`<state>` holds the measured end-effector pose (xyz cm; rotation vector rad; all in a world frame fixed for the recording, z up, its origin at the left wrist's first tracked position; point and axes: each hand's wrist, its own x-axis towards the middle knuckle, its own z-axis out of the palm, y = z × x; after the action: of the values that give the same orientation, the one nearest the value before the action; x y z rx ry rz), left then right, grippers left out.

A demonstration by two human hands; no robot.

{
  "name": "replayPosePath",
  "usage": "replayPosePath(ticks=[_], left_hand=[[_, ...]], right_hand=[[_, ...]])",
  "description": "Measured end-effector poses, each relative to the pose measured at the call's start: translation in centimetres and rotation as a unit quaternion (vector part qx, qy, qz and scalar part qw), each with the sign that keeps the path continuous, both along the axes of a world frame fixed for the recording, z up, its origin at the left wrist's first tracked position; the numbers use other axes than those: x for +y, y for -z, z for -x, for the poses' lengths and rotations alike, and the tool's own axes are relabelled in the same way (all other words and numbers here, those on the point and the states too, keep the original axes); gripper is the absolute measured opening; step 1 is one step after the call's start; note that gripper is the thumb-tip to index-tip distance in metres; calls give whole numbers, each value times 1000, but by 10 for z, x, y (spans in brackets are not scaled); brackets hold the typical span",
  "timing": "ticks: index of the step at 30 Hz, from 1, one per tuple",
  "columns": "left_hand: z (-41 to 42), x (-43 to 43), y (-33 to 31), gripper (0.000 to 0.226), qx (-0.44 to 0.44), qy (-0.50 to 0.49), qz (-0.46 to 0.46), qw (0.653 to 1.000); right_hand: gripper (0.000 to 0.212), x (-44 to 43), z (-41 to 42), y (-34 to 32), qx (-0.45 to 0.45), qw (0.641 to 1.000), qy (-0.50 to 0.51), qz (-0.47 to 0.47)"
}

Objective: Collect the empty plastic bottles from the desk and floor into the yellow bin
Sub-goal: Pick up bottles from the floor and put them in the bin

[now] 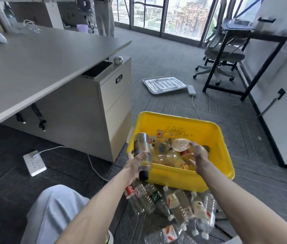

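Head camera: empty plastic bottles (174, 205) lie heaped on the carpet (248, 148) against the near wall of the yellow bin (174, 180). The left hand (134, 162) wraps a black-capped bottle (142, 145) at the bin's near-left corner. The right hand (200, 154), blurred, seems to pinch a clear bottle (180, 144) over the bin.

Print (172, 133) on the bin's (174, 180) far wall is too blurred to read. At its near-left corner, the dark bottle (142, 147) hides most of the left hand's (135, 161) fingers. Over the bin, the right hand (200, 154) covers one end of the clear bottle (180, 144). Floor bottles (167, 235) before the bin run off the bottom edge.
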<state>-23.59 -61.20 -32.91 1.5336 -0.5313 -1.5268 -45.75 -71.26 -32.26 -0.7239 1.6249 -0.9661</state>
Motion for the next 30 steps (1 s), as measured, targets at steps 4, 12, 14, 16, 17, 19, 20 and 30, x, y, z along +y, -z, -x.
replayPosePath(ticks=[4, 12, 14, 16, 17, 19, 20, 30], left_hand=[[8, -6, 5, 102, -20, 50, -18, 998], [51, -21, 22, 92, -87, 119, -76, 986], [73, -29, 27, 80, -107, 126, -62, 984], [99, -37, 23, 76, -112, 133, -49, 984], [112, -43, 22, 76, -114, 139, -40, 983], [136, -59, 18, 73, -126, 148, -36, 980], [148, -70, 15, 73, -124, 155, -29, 980], [190, -96, 22, 57, -225, 245, -7, 943]], right_hand=[[40, 32, 8, 25, 78, 991, -97, -46], [33, 70, 52, 50, 124, 979, -135, -85], [36, 74, 67, 51, 134, 980, -125, -82], [36, 79, 81, 51, 133, 981, -112, -85], [36, 81, 89, 51, 132, 982, -105, -90], [35, 86, 103, 53, 132, 983, -92, -93], [35, 87, 109, 53, 128, 984, -85, -92], [31, 98, 142, 44, 143, 984, -67, -86]])
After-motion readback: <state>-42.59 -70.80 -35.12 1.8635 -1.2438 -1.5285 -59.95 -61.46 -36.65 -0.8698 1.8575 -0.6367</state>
